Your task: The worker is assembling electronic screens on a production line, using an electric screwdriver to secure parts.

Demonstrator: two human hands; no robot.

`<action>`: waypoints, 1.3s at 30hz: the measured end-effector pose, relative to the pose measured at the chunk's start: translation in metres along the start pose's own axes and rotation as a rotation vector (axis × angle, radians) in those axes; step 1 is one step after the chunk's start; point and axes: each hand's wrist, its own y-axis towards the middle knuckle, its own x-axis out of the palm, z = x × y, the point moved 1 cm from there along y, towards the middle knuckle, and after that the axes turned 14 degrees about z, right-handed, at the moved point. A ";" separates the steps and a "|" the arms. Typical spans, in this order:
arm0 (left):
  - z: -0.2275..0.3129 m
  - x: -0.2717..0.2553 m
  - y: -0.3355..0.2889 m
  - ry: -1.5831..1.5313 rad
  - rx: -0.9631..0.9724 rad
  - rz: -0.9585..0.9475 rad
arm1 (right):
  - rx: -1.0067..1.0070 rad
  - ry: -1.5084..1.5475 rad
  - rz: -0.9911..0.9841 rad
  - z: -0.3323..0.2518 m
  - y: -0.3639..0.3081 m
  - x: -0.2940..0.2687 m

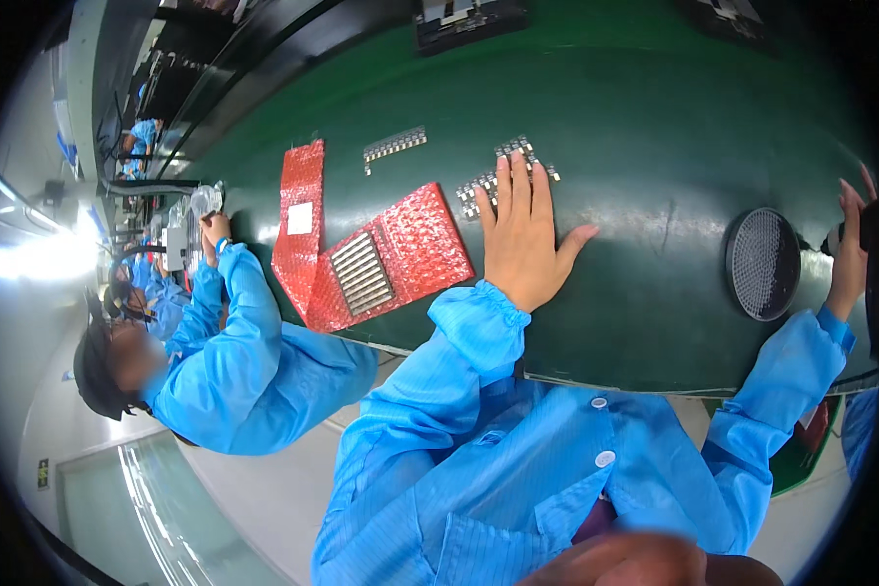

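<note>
My left hand (529,239) lies with fingers spread on the green table, fingertips over several small circuit-board strips (474,193) with pale square parts. My right hand (850,256), at the far right, has its fingers around a dark bracket (834,240); the rim of the picture hides part of this grip. Beside that hand is a round black disc (764,264) with a grey mesh face, seemingly joined to the bracket. Left of my left hand, a red bubble-wrap sheet (422,239) carries a block of pale strips (361,273) in rows.
Another comb-like board strip (396,145) lies farther back on the green table (635,127). A folded red bubble-wrap length (303,186) bears a white label. Dark fixtures (469,21) stand along the far edge. A co-worker in blue (249,361) sits close on the left.
</note>
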 end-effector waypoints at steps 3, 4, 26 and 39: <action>-0.011 -0.002 -0.002 -0.087 0.010 -0.037 | -0.237 -0.184 0.012 0.008 0.004 0.016; -0.012 -0.005 -0.004 -0.085 0.002 -0.031 | -0.355 -0.271 0.028 0.014 0.003 0.022; 0.119 0.055 0.144 -0.157 0.613 -0.062 | -1.059 -0.386 0.068 0.052 -0.075 0.079; 0.159 0.134 0.306 0.263 0.401 -0.133 | -1.115 -0.569 0.207 0.040 -0.079 0.078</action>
